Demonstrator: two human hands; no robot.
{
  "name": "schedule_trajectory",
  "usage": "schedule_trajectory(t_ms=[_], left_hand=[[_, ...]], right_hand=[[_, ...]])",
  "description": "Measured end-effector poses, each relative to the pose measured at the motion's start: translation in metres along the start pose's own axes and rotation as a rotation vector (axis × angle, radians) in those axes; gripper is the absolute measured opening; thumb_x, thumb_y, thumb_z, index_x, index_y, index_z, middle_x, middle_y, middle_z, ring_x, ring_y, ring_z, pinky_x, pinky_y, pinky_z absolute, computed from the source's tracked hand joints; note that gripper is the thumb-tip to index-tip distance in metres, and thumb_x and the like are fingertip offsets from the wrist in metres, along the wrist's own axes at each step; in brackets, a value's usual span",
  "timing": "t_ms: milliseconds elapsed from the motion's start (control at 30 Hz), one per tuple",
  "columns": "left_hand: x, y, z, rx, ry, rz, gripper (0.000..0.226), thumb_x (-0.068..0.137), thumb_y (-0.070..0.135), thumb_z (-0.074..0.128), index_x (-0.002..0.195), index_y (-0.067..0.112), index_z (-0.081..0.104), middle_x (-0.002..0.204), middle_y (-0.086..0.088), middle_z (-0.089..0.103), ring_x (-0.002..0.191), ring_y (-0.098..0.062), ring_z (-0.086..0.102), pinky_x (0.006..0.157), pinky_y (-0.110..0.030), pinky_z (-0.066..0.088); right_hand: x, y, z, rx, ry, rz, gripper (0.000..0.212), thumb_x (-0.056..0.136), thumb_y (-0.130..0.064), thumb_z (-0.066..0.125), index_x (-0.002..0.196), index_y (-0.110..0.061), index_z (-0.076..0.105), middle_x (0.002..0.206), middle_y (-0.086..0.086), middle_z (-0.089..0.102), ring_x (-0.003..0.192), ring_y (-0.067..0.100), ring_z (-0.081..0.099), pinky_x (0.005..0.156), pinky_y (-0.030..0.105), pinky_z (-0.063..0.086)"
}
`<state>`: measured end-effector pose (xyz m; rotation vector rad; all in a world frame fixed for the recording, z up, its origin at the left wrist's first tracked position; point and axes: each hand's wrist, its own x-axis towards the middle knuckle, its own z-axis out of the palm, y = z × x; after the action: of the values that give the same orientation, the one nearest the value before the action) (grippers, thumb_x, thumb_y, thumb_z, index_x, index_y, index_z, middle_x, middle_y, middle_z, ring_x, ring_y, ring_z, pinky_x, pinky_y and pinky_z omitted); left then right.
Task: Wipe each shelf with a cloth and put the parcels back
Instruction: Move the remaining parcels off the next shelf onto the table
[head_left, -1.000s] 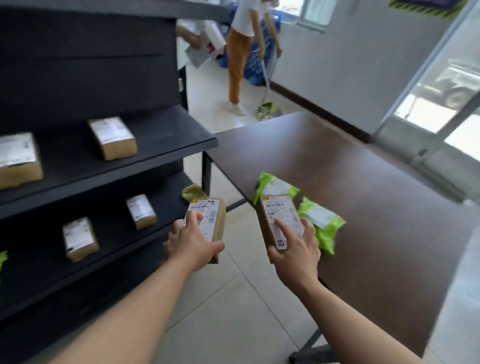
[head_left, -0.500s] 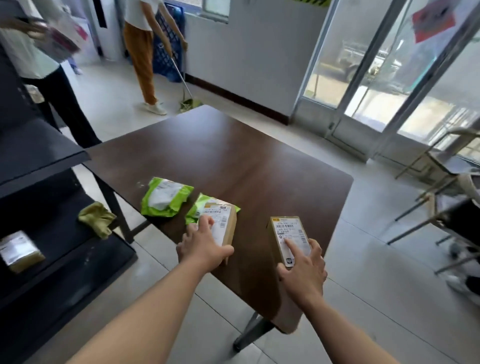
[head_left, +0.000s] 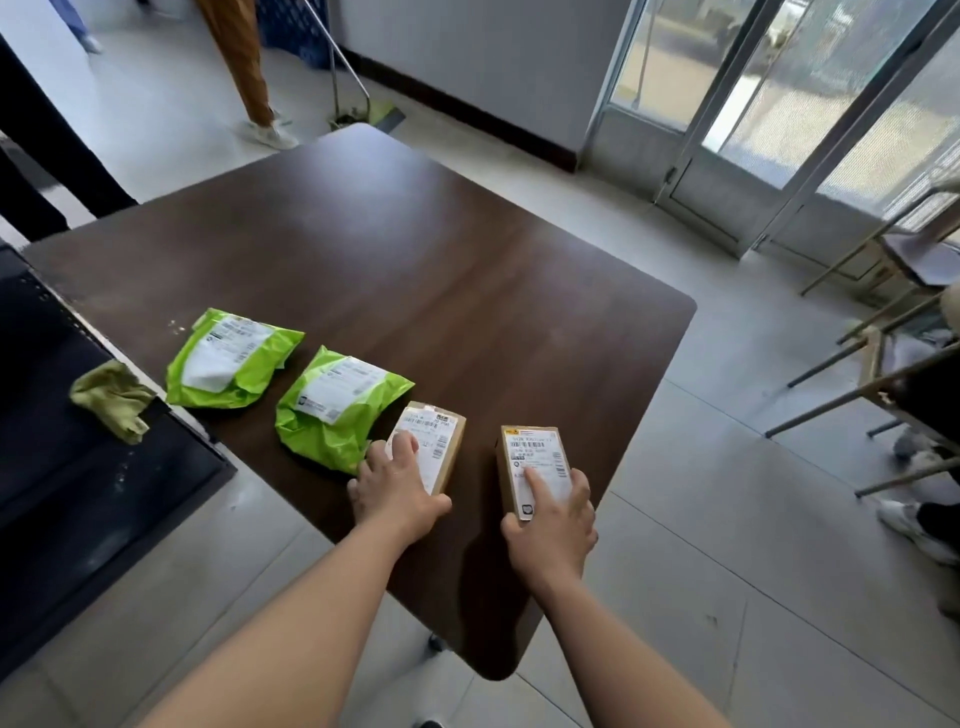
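Our left hand grips the left box, thumb and fingers curled round its sides, and our right hand clasps the right box likewise, forefinger along the label. Both boxes are at the near edge of the brown table, the left one just beside the nearer green mailer, with the farther green mailer beyond. The cloth lies bunched on the dark shelf.

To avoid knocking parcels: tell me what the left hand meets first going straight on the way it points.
Only the box it holds; past it the left hand faces bare table. The green bag looks just left of that line.
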<state>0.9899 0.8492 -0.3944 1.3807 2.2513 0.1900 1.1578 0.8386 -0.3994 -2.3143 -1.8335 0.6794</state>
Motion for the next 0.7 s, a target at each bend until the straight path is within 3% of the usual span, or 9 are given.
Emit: schedule_trajectory(t_ms=[300, 467, 600, 700], left_hand=[[0.005, -0.008, 0.018, -0.037, -0.018, -0.039, 0.064, 0.073, 0.047, 0.074, 0.118, 0.028, 0.032, 0.136, -0.006, 0.029, 0.126, -0.028, 0.037, 0.104, -0.04, 0.033], [0.005, -0.012, 0.004, -0.067, 0.001, -0.032, 0.05, 0.085, 0.045, 0.063, 0.126, 0.025, 0.044, 0.138, -0.005, 0.036, 0.128, -0.027, 0.037, 0.106, -0.04, 0.032], [-0.005, -0.025, -0.017, -0.249, 0.036, -0.079, 0.032, 0.089, 0.037, 0.059, 0.117, 0.022, 0.056, 0.125, 0.0, 0.056, 0.115, -0.023, 0.052, 0.097, -0.038, 0.044], [-0.019, -0.041, -0.032, -0.452, 0.09, -0.141, 0.02, 0.089, 0.029, 0.058, 0.105, 0.016, 0.063, 0.108, 0.0, 0.066, 0.098, -0.019, 0.059, 0.081, -0.029, 0.046]], right_hand=[[0.005, -0.004, 0.015, -0.023, -0.105, -0.03, 0.069, 0.088, -0.049, 0.058, 0.147, -0.041, 0.023, 0.152, 0.008, -0.003, 0.143, 0.032, 0.012, 0.119, 0.047, 0.017], [0.0, -0.011, 0.007, 0.002, -0.069, -0.146, 0.059, 0.092, -0.044, 0.054, 0.146, -0.033, 0.031, 0.155, 0.006, 0.002, 0.146, 0.027, 0.0, 0.119, 0.046, 0.006], [-0.006, -0.028, -0.003, 0.082, -0.039, -0.302, 0.047, 0.093, -0.03, 0.056, 0.139, -0.027, 0.047, 0.15, 0.001, 0.032, 0.142, 0.019, 0.021, 0.118, 0.039, 0.018], [-0.013, -0.049, -0.008, 0.155, -0.074, -0.405, 0.039, 0.092, -0.023, 0.056, 0.131, -0.019, 0.057, 0.132, -0.001, 0.054, 0.124, 0.016, 0.046, 0.108, 0.033, 0.036]])
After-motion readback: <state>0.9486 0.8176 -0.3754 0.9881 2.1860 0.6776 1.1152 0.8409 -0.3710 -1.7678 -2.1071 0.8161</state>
